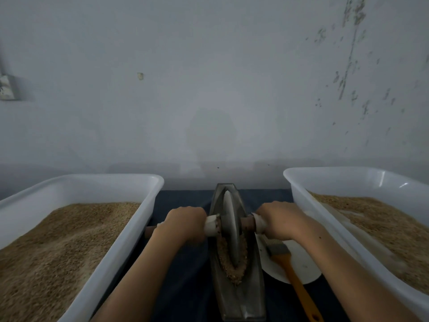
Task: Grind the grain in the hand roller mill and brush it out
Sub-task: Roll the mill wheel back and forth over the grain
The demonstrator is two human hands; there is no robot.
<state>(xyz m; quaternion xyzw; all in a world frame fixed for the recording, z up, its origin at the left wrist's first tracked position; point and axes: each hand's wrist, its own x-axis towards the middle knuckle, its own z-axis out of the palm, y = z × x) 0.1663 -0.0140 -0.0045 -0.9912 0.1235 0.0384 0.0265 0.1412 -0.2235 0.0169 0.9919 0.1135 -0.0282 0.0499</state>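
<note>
Your left hand point(185, 225) and right hand point(277, 220) grip the axle handles; roll the wheel point(231, 231) evenly, keeping grain point(232, 269) inside the trough point(253, 296).

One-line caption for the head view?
Both hands, left hand and right hand, grip the roller wheel's axle over the grain-filled trough.

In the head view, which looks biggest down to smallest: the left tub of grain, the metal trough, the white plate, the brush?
1. Left tub of grain
2. Metal trough
3. White plate and brush: too alike to rank, both partly hidden.
</note>
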